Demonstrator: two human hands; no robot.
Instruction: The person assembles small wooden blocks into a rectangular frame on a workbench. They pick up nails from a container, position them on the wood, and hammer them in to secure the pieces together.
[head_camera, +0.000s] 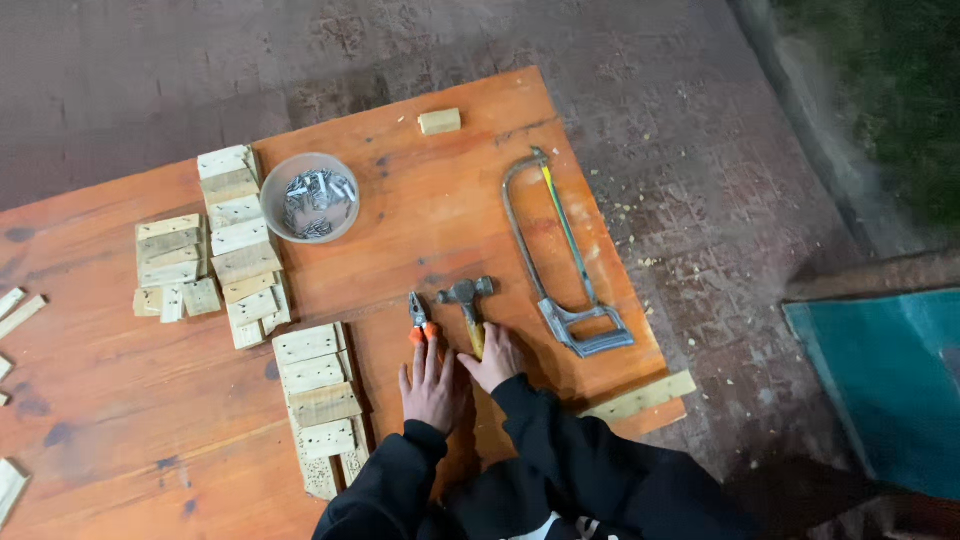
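- Left hand (432, 385) lies flat, fingers spread, over the orange handles of the pliers (418, 318).
- Right hand (495, 357) grips the hammer (468, 303) handle; head points to 12 o'clock.
- Hacksaw (560, 260) at 3 o'clock, nail bowl (309, 197) at 10, wood blocks (240, 240) at 9 on the desk (430, 210).

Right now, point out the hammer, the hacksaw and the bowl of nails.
hammer (465, 292): head view, on its metal head.
hacksaw (585, 330): head view, on its grey handle.
bowl of nails (275, 185): head view, on the bowl's left rim.
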